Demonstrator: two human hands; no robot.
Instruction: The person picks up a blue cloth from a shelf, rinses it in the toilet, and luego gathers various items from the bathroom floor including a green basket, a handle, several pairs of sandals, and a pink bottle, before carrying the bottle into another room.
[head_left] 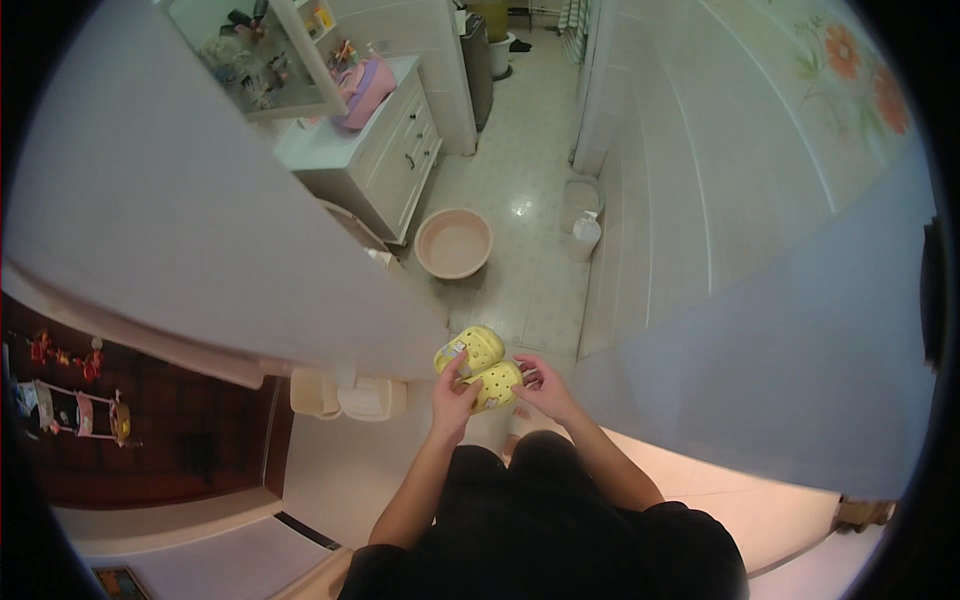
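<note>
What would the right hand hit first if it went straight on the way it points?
Most likely the lower yellow clog, right at the fingertips of the right hand. Depth is unclear, so whether they fully touch is hard to tell.

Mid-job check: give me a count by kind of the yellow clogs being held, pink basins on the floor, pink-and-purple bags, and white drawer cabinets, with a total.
Yellow clogs: 2, held in the left hand
Pink basin: 1
Pink-and-purple bag: 1
White drawer cabinet: 1
Total: 5
</note>
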